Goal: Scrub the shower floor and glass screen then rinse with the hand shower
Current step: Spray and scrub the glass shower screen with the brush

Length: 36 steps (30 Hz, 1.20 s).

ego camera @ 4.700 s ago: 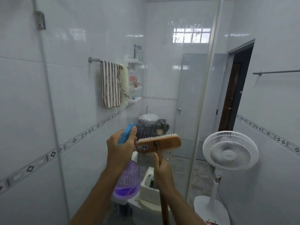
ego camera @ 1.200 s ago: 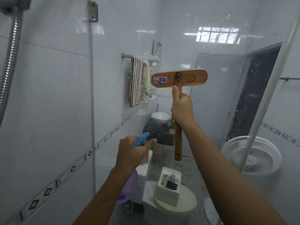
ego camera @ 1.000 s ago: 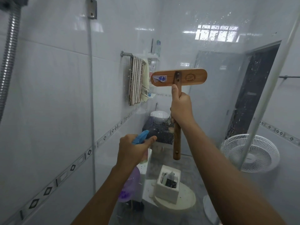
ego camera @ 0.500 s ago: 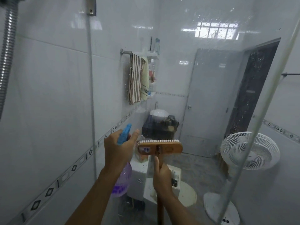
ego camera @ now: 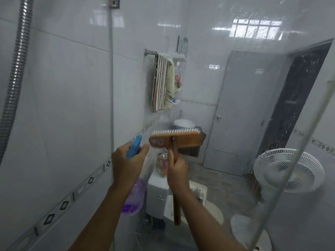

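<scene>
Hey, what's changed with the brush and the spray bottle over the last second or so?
The right hand brought the brush down the glass screen, from the height of the towel to level with the left hand. Grips unchanged: right hand on the brush handle, left hand round the spray bottle.

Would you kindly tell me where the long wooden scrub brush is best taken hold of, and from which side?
Grip the wooden handle just under the brush head, from the near side, as the right hand does now. The handle is a straight, upright stick, and the bristles face away, so the near side is bare wood.
</scene>
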Each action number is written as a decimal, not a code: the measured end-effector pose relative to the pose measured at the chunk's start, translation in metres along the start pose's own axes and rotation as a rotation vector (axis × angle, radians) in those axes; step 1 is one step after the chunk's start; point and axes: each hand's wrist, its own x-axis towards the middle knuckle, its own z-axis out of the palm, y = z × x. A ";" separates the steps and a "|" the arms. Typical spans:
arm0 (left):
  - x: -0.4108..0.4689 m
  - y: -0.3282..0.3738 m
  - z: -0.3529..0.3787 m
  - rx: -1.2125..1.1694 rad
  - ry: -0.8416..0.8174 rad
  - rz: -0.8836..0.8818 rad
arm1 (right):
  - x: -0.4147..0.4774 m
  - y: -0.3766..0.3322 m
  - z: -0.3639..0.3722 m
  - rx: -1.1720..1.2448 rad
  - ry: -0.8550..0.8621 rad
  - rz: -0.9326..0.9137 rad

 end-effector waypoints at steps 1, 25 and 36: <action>0.000 -0.001 -0.001 0.001 -0.005 0.003 | -0.012 0.021 0.006 -0.060 -0.025 0.037; 0.026 -0.005 -0.059 0.039 -0.023 -0.053 | 0.101 -0.212 0.021 0.009 -0.057 -0.247; 0.026 -0.013 -0.060 0.084 0.059 -0.028 | 0.055 -0.125 0.059 0.016 -0.070 -0.174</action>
